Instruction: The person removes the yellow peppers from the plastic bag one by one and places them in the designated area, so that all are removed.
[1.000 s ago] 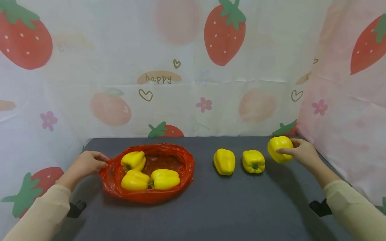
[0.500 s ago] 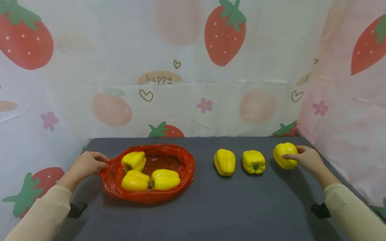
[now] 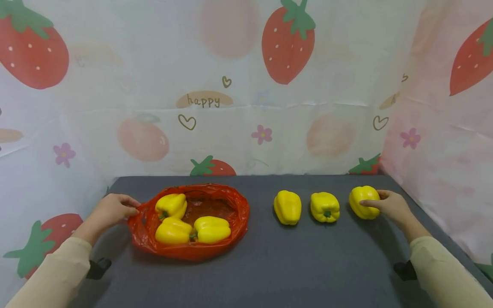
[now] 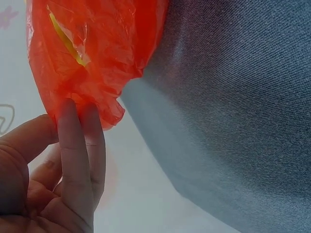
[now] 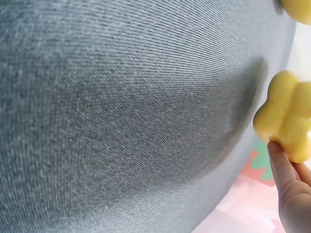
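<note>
A red plastic bag (image 3: 188, 253) lies wide-mouthed on the left of the table, with three yellow bell peppers inside, one of them (image 3: 212, 229) at the front right. My left hand (image 3: 113, 211) pinches the bag's left edge between thumb and fingers; the left wrist view shows the thin film (image 4: 102, 53) caught at the fingertips. On the far right my right hand (image 3: 393, 207) grips another yellow bell pepper (image 3: 360, 201) from its right side, thumb across the front. In the right wrist view that pepper (image 5: 284, 114) appears at the right edge, close over the cloth.
Two more yellow bell peppers stand in a row between bag and right hand: one (image 3: 287, 208) nearer the bag, one (image 3: 325, 207) with its green stem facing forward. Dark grey cloth (image 3: 262, 269) covers the table. A strawberry-print curtain (image 3: 246, 141) hangs behind and along both sides.
My right hand has brought its bell pepper down and slightly right, lining it up with the two loose ones. My left hand stays at the bag's edge.
</note>
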Demonstrator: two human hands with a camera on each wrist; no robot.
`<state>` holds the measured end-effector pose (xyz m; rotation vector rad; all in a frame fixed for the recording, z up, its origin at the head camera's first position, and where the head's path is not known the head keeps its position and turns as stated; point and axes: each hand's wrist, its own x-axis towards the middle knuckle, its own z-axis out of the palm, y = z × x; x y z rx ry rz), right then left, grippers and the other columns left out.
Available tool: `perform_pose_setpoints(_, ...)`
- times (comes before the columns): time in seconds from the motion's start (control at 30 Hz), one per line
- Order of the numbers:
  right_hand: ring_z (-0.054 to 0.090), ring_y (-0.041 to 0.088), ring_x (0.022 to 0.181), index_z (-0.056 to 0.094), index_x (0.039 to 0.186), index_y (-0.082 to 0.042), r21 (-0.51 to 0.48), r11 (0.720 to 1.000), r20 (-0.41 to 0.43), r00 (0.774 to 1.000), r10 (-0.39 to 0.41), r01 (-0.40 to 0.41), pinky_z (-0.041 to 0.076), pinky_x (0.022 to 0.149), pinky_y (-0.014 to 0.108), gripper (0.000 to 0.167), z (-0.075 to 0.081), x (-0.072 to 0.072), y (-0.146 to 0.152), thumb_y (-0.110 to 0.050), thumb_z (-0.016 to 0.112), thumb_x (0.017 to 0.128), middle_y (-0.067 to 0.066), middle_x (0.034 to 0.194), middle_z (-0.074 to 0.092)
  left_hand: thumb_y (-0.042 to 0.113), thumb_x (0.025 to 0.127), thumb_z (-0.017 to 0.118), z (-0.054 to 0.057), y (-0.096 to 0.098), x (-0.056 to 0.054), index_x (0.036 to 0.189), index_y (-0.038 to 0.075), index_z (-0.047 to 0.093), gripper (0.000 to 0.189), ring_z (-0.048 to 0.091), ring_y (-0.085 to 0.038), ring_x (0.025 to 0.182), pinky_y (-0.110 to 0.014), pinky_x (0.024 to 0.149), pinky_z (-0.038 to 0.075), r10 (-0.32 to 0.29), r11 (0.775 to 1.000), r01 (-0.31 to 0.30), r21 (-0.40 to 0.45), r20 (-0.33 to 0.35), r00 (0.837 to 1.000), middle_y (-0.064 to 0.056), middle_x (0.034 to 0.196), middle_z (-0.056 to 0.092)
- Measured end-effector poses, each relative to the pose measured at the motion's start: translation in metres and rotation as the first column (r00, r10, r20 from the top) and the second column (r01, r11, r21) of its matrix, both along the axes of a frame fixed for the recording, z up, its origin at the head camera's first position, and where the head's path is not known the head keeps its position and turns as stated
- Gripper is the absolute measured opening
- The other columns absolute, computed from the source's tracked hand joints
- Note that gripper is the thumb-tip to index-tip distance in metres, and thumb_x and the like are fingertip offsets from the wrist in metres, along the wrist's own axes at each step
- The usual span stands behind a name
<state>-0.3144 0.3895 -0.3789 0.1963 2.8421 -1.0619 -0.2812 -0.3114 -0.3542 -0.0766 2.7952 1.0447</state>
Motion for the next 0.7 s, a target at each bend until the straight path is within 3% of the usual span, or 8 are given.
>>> perform_pose_setpoints(0.33, 0.034, 0.053, 0.131, 0.021, 0.147, 0.02, 0.015, 1.0, 0.029, 1.0, 0.006, -0.007, 0.033, 0.111, 0.065, 0.099, -0.0077, -0.0013, 0.0018, -0.052, 0.061, 0.092, 0.043, 0.15, 0.025, 0.01, 0.092, 0.064, -0.0016, -0.0018, -0.0012, 0.115, -0.012, 0.064, 0.032, 0.065, -0.017, 0.078, -0.042, 0.076, 0.062, -0.005, 1.0, 0.005, 0.008, -0.01, 1.0, -0.025, 0.105, 0.068)
perform_pose_setpoints(0.7, 0.038, 0.052, 0.129, 0.023, 0.146, 0.02, 0.025, 1.0, -0.002, 1.0, 0.01, -0.01, 0.036, 0.109, 0.063, 0.098, -0.0085, -0.0009, -0.0024, -0.051, 0.062, 0.091, 0.043, 0.148, 0.029, 0.01, 0.092, 0.063, -0.0018, -0.001, -0.0019, 0.117, -0.013, 0.063, 0.033, 0.064, -0.018, 0.08, -0.041, 0.076, 0.062, 0.007, 1.0, -0.007, 0.004, -0.001, 1.0, -0.026, 0.106, 0.067)
